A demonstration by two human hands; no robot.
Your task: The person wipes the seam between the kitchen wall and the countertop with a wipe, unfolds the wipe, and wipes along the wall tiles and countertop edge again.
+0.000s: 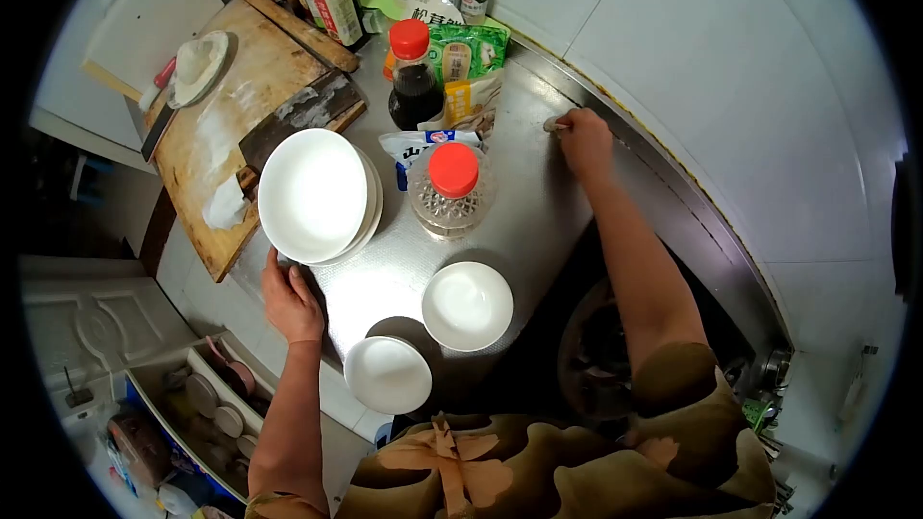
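Observation:
My right hand (585, 142) reaches far across the steel counter (534, 187), near the wall. Its fingers are closed on a small pale item (555, 123), too small to make out. By the counter's near left edge is my left hand (292, 300), thumb and fingers apart. Its fingertips lie close beside a stack of white bowls (312, 194); whether they touch is unclear. Two single white bowls, one (467, 306) right of the other (387, 375), stand nearer to me. A patterned glass jar with a red lid (453, 173) stands beyond them.
A floury cutting board (207, 135) with a cleaver (298, 120) and a plate of dough (199, 67) lies left. Behind the jar are a dark sauce bottle (415, 86) and food packets (466, 53). An open drawer (207, 404) holds dishes. A dark stovetop (538, 365) lies right.

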